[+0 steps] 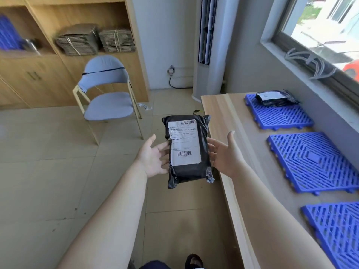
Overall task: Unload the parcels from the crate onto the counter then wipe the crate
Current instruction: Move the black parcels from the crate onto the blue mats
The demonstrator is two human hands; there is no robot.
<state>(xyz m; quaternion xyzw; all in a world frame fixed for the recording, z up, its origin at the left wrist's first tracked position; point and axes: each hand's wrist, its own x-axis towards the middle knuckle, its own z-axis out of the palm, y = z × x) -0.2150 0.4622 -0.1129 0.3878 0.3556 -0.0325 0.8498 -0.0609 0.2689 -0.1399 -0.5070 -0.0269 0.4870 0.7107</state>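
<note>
Hands: left hand (153,159) and right hand (223,152) are held palm-up with fingers straight, supporting the parcel from below.
Parcel: black parcel (187,150), white label up, is carried over the floor just beside the counter (233,121) edge.
Counter: three blue grid mats are laid out; a second parcel (274,98) is placed on the farthest mat (279,117).

A blue-cushioned chair (108,94) with a pale frame stands on the tiled floor (48,162). Behind the chair runs a wooden shelf unit (58,78), with two tied bundles of flattened cardboard (95,41) on the shelf just above the chair's back. To the right of the chair, a white standing air conditioner (207,45) fills the corner, and further right is a window (330,30).
</note>
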